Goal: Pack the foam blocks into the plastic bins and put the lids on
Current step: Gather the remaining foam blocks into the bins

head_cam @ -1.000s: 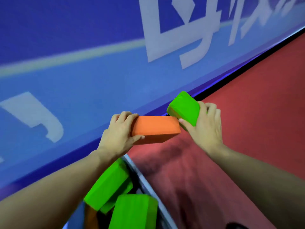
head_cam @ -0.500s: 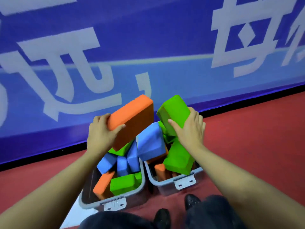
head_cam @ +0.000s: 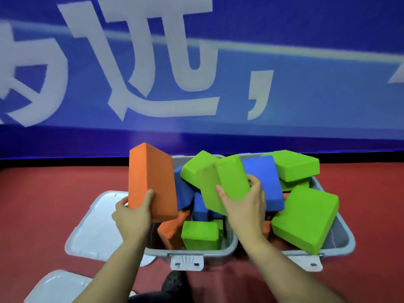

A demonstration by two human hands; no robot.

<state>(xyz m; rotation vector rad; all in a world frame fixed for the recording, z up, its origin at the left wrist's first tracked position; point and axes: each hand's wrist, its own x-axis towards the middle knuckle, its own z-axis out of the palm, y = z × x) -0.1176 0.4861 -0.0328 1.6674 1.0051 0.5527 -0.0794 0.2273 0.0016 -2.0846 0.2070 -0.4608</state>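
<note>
Two grey plastic bins stand side by side on the red floor, the left bin [head_cam: 190, 252] and the right bin [head_cam: 343, 239], both heaped with green, blue and orange foam blocks. My left hand [head_cam: 133, 217] grips an orange block [head_cam: 150, 180] upright over the left bin's left edge. My right hand [head_cam: 244, 206] grips a green block [head_cam: 223, 184] above the middle, where the two bins meet. A big green block [head_cam: 306, 217] leans on the right bin's front.
Two grey lids lie on the floor to the left, one lid [head_cam: 98, 224] beside the left bin and another lid [head_cam: 56, 287] nearer me. A blue banner wall [head_cam: 196, 73] rises right behind the bins. A dark shoe [head_cam: 172, 285] shows at the bottom.
Both hands have come down with their blocks from up by the banner to just above the bins. The view has tilted down, showing the bins and lids.
</note>
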